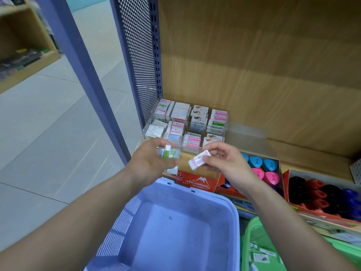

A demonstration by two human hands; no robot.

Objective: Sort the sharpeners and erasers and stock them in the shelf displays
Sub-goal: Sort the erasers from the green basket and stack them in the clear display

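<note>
Erasers gripped in left hand, pink eraser pinched in right hand, over basket rim

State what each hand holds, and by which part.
The left hand clasps several erasers between thumb and fingers; the right hand pinches a pink eraser at one end.

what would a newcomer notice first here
The two hands at the centre: the right hand pinches a pink and white eraser, the left hand holds a small bunch of erasers. Behind them a clear rack of erasers stands on the shelf; a blue basket sits below, bright sharpeners to the right.
</note>
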